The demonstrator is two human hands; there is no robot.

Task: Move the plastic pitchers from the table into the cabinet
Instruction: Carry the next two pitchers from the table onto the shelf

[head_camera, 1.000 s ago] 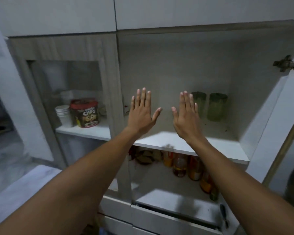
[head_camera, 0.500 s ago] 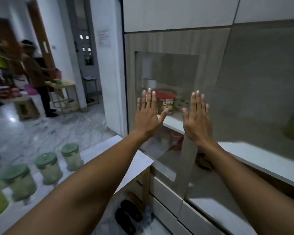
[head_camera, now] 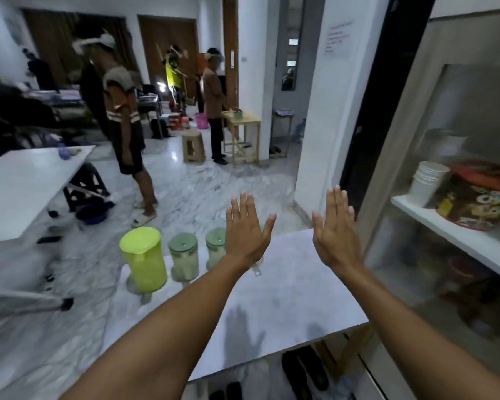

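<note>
A yellow-green plastic pitcher (head_camera: 143,259) stands at the far left end of the white table (head_camera: 286,295). Two pale pitchers with green lids (head_camera: 184,256) (head_camera: 216,246) stand to its right in a row. My left hand (head_camera: 247,230) is held up flat, fingers spread, just right of the third pitcher and partly covering it. My right hand (head_camera: 336,228) is raised the same way over the table's far right side. Both hands hold nothing. The cabinet (head_camera: 451,197) with its glass door is at the right.
Behind the cabinet glass sit stacked white cups (head_camera: 426,183) and a red snack tub (head_camera: 479,194). Shoes (head_camera: 309,370) lie under the table. Another white table (head_camera: 20,183) is at the left. People (head_camera: 122,125) stand on the marble floor beyond.
My view has swung left, away from the open cabinet shelf toward the table and room. The pitchers have come into full view. Both hands stay raised and spread.
</note>
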